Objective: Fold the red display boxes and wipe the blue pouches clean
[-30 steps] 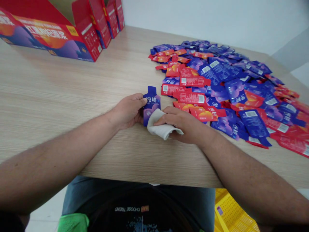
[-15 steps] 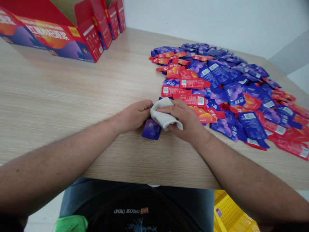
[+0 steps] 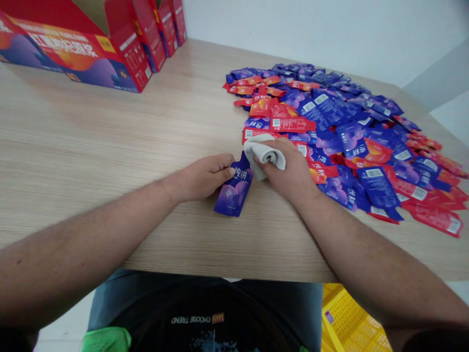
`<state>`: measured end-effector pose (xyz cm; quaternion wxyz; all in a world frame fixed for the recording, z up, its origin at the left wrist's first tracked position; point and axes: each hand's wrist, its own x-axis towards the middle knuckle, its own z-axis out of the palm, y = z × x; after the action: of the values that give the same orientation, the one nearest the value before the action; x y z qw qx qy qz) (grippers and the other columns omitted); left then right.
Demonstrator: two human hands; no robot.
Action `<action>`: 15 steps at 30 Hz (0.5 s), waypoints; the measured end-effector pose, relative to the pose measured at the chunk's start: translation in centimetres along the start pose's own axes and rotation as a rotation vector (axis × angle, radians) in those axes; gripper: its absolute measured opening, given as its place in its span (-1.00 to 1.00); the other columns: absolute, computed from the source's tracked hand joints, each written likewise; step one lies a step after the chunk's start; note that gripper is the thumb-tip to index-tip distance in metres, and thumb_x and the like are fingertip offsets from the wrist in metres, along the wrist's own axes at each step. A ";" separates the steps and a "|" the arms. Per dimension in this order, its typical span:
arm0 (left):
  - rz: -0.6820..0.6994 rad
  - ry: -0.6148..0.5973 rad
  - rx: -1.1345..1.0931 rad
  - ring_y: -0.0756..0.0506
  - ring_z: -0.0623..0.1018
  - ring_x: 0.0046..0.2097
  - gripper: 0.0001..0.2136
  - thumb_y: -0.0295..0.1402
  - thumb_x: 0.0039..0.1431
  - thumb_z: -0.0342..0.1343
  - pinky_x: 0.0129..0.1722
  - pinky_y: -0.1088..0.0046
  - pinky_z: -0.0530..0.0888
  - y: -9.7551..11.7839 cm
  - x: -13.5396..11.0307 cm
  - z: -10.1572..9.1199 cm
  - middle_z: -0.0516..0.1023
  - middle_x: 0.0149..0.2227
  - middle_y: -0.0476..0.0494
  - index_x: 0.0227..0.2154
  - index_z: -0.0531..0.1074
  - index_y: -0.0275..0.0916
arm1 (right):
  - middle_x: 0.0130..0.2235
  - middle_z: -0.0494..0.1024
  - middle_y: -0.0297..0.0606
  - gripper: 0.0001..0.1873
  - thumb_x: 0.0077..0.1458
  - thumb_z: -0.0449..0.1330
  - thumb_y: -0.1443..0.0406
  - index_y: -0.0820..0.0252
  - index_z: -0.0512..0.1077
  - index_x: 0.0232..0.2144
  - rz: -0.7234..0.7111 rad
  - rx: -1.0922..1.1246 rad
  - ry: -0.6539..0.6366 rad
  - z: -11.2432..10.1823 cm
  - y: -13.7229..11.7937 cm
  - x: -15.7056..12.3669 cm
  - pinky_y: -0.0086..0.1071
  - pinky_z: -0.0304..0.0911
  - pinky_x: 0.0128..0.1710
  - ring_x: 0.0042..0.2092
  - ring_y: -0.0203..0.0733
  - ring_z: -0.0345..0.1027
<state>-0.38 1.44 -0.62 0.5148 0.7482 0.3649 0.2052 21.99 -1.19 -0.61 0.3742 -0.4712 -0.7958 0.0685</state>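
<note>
My left hand [image 3: 208,177] pinches the left edge of a purple pouch [image 3: 233,191] between thumb and fingers. The pouch is tilted, its narrow spout end up and its printed front facing me, just over the table. A folded white cloth [image 3: 262,155] is gripped in my right hand [image 3: 291,168], at the upper right of the pouch. The cloth covers part of the pouch's narrow end; whether it presses on it I cannot tell. Right behind my right hand lies a wide heap of purple and red pouches [image 3: 330,112].
Open red and purple cartons [image 3: 84,56] stand in a row at the back left of the wooden table [image 3: 110,127]. A white wall [image 3: 293,29] rises behind. Below the table's front edge at the right sits a yellow perforated crate [image 3: 351,318].
My right hand with the cloth has moved up and right off the pouch's face, uncovering its printed front. My left hand keeps its hold on the pouch.
</note>
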 end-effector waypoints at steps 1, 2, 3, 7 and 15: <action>-0.007 0.000 0.005 0.01 0.24 -0.49 -0.80 -0.31 0.27 -0.01 -0.46 0.48 0.20 0.0 0.0 0.0 0.25 -0.54 0.06 -0.49 0.27 -0.21 | -0.17 0.55 -0.19 -0.74 0.13 0.18 0.36 0.12 0.51 -0.11 0.005 -0.012 0.009 0.0 0.1 0.0 -0.13 0.29 -0.10 -0.11 0.01 0.36; 0.000 0.007 0.003 0.01 0.25 -0.47 -0.81 -0.32 0.26 -0.01 -0.45 0.48 0.21 0.0 0.0 0.0 0.27 -0.52 0.05 -0.47 0.28 -0.21 | -0.18 0.54 -0.17 -0.71 0.11 0.19 0.37 0.14 0.51 -0.09 -0.015 -0.026 -0.007 0.0 0.0 -0.1 -0.13 0.29 -0.11 -0.11 0.02 0.35; 0.015 0.011 -0.003 0.00 0.28 -0.44 -0.83 -0.33 0.26 0.00 -0.42 0.48 0.24 0.0 0.0 0.0 0.31 -0.49 0.04 -0.45 0.31 -0.22 | -0.18 0.51 -0.15 -0.67 0.08 0.19 0.38 0.15 0.50 -0.06 -0.048 -0.040 -0.038 0.1 -0.1 -0.1 -0.14 0.29 -0.13 -0.11 0.02 0.34; 0.042 0.026 -0.060 -0.02 0.34 -0.36 -0.87 -0.35 0.25 0.02 -0.33 0.48 0.30 -0.5 0.3 0.1 0.38 -0.42 0.00 -0.38 0.39 -0.24 | -0.16 0.44 -0.14 -0.59 0.07 0.21 0.39 0.15 0.46 0.01 -0.119 -0.059 -0.123 0.0 -1.0 -0.5 -0.17 0.28 -0.17 -0.12 0.01 0.31; -0.018 0.123 -0.161 0.00 0.30 -0.41 -0.86 -0.31 0.23 0.06 -0.42 0.51 0.24 -0.6 0.2 0.4 0.37 -0.45 -0.01 -0.42 0.38 -0.23 | -0.21 0.43 -0.16 -0.68 0.07 0.24 0.36 0.12 0.50 -0.08 -0.150 -0.005 -0.124 -0.6 -1.8 -0.8 -0.19 0.30 -0.21 -0.16 -0.03 0.34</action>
<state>-0.16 1.49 -1.30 0.5515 0.6871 0.3850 0.2746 21.35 -2.93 0.25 0.3273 -0.4058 -0.8507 0.0673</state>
